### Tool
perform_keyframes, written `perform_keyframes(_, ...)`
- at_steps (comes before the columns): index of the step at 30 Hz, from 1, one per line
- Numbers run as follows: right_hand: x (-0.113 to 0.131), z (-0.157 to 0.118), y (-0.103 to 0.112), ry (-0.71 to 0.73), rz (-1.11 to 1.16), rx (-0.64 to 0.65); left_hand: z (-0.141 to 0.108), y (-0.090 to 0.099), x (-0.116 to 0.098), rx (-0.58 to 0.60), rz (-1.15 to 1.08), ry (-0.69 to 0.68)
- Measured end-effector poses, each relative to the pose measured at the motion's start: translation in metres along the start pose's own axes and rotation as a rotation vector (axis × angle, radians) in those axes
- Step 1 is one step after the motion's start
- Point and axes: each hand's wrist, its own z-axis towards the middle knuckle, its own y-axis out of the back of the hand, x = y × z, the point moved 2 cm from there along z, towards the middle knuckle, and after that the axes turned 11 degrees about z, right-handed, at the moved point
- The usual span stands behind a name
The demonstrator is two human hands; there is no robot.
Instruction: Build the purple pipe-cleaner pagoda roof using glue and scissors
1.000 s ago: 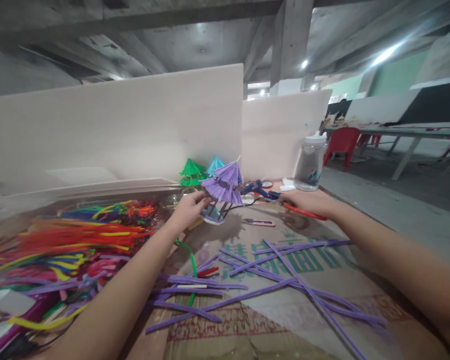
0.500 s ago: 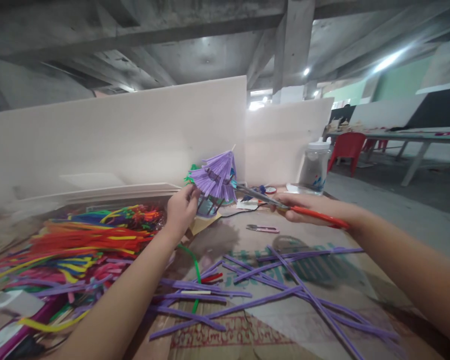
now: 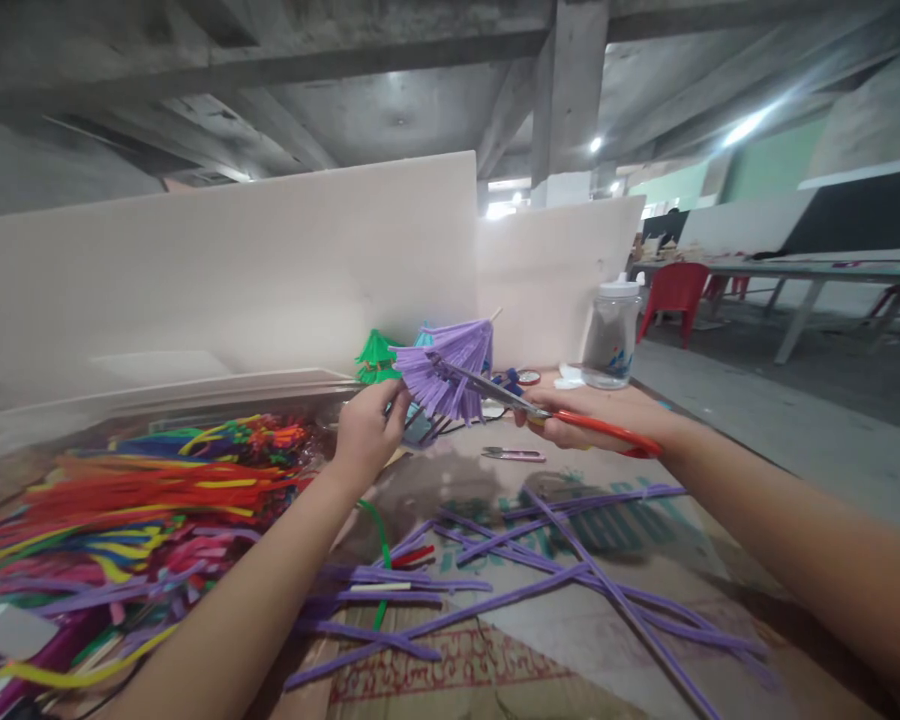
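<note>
A small purple umbrella-like piece (image 3: 457, 375) made of pipe-cleaner strips is tilted, its pale stick tip pointing up and right. My left hand (image 3: 375, 425) pinches its left lower side, fingers closed. In my right hand (image 3: 562, 420) is a pair of scissors (image 3: 607, 432) with red handles; the blades reach left across the front of the purple strips. Whether the blades touch the strips is hard to tell. Behind stands a green piece of similar shape (image 3: 377, 357), with a light blue one partly hidden.
Purple strips (image 3: 570, 540) lie crossed over the cardboard tabletop. Small pink snips (image 3: 516, 455) rest beyond them. Colourful pipe cleaners (image 3: 165, 480) pile at the left. A clear jar (image 3: 611, 340) stands back right, before upright white boards (image 3: 307, 270).
The purple piece has turned and shifted slightly right in my left hand. The scissor blades now overlap its front instead of lying at its right edge. The whole view has shifted a little.
</note>
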Motion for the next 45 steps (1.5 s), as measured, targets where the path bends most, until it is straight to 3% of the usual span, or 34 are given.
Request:
perform_keyframes(6, -0.006, 0.002, -0.008, -0.047, 0.212, 0.105, -0.002, -0.001, -0.004, -0.013, 0.006, -0.044)
perform_keyframes(15, 0.001, 0.003, -0.01, 0.003, 0.295, 0.115, -0.004, -0.001, -0.008, 0.045, 0.001, -0.029)
perform_keyframes(19, -0.007, 0.006, -0.017, 0.092, 0.404, 0.136, -0.003, 0.0, -0.008, 0.048, -0.002, -0.024)
perform_keyframes(24, -0.015, 0.007, -0.022, 0.081, 0.45, 0.112, -0.003, 0.002, -0.011, 0.047, -0.015, -0.026)
perform_keyframes(30, -0.007, 0.009, -0.017, 0.015, 0.3, 0.036, -0.003, -0.001, -0.012, 0.089, -0.053, 0.0)
perform_keyframes(38, -0.019, 0.011, -0.021, -0.142, 0.196, -0.016, -0.004, -0.008, -0.008, 0.183, -0.072, 0.049)
perform_keyframes(45, -0.01, 0.008, -0.011, -0.083, 0.014, 0.1, -0.008, -0.026, 0.01, 0.249, -0.05, 0.251)
